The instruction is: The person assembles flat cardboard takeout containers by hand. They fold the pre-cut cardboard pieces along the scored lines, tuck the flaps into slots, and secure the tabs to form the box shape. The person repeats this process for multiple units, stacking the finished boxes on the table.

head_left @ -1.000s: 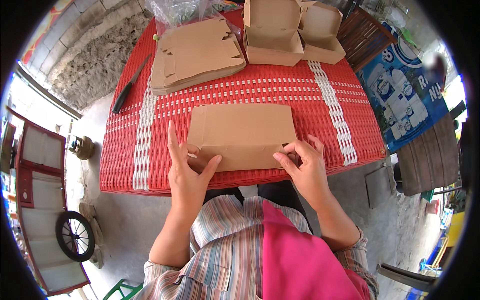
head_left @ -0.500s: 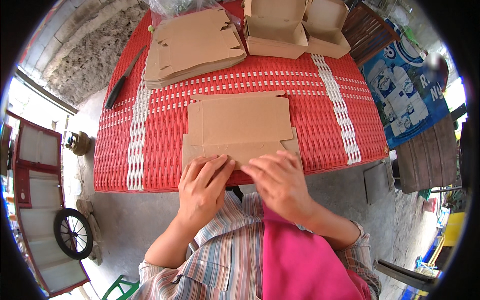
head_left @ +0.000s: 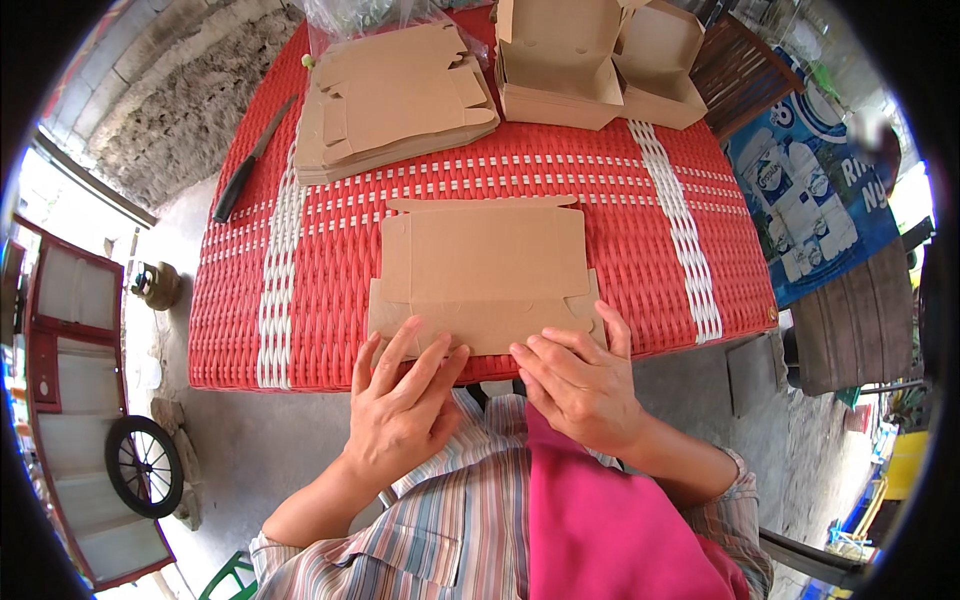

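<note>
A flat brown cardboard box blank (head_left: 490, 250) lies before me at the near edge of the table, its cut flaps spread and crease lines running across it. My left hand (head_left: 400, 400) rests its spread fingertips on the blank's near left part. On the near right part lie the fingers of my right hand (head_left: 580, 385), bent a little and apart from the thumb. Neither palm is wrapped round the cardboard. The undersides of both hands are hidden.
The table (head_left: 330, 290) has a red woven cover with white bands. Behind the blank sit a stack of flat blanks (head_left: 400, 95) and, right of it, open folded boxes (head_left: 560, 85). A dark-handled knife (head_left: 240, 180) lies at the left edge. A clear plastic bag (head_left: 370, 15) is at the back.
Both hands have slid slightly apart along the blank's near edge, fingers more spread. The near panel shows flatter and more fully now.
</note>
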`<action>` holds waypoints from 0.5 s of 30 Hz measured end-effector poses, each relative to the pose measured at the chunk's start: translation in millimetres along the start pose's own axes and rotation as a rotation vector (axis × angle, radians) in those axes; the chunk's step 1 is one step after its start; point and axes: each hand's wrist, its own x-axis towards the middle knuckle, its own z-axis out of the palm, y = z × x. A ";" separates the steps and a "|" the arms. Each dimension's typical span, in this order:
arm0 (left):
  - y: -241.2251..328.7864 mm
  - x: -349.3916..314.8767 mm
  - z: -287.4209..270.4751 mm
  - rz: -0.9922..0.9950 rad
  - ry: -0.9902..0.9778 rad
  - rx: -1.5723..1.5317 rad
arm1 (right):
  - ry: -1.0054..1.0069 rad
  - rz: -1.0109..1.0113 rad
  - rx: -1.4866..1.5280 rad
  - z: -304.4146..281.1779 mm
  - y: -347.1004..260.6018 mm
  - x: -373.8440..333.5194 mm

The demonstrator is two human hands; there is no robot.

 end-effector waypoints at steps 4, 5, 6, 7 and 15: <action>-10.7 -8.6 -2.2 -0.032 0.018 0.035 | 0.013 0.031 -0.025 -9.0 11.0 -11.6; -13.0 -8.5 -4.5 -0.045 0.037 0.037 | 0.008 0.044 -0.020 -12.5 13.3 -12.5; -12.7 -8.9 -7.5 -0.073 0.049 0.027 | 0.004 0.057 -0.016 -16.0 15.4 -13.5; -14.7 -8.7 -10.3 -0.067 0.057 0.006 | 0.000 0.070 -0.011 -19.6 18.0 -15.0; -34.0 -15.6 -11.9 -0.305 0.122 -0.103 | 0.085 0.301 -0.003 -20.2 29.1 -17.8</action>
